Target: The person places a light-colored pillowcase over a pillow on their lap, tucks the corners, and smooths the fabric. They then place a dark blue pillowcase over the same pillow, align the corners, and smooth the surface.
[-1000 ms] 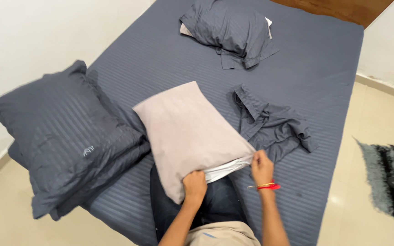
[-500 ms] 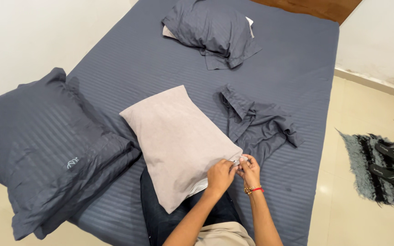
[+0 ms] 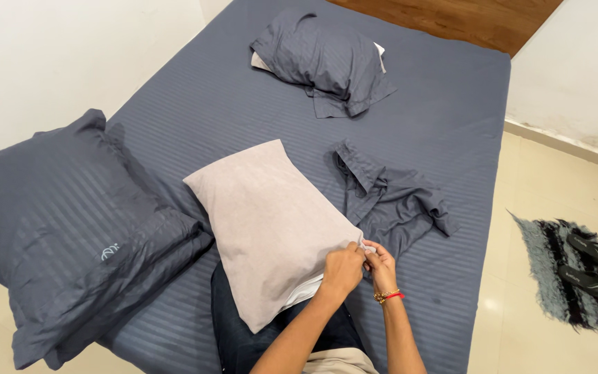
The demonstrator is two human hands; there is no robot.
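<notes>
A beige pillow (image 3: pixel 268 218) lies on the grey striped bed (image 3: pixel 437 104), its near end resting against my leg. White inner fabric shows at its open near edge. My left hand (image 3: pixel 342 269) and my right hand (image 3: pixel 381 262) meet at the pillow's near right corner, both pinching the cover's edge there. My right wrist wears a red and gold bangle. A crumpled grey pillowcase (image 3: pixel 392 197) lies just right of the pillow.
Two stacked grey pillows (image 3: pixel 70 228) overhang the bed's left edge. Another grey-cased pillow (image 3: pixel 323 55) sits at the far end near the wooden headboard (image 3: pixel 451 17). A shaggy mat with black sandals (image 3: pixel 579 270) lies on the tiled floor to the right.
My left hand slid along the pillow's open edge to the right corner and joined my right hand. Both now pinch the same corner.
</notes>
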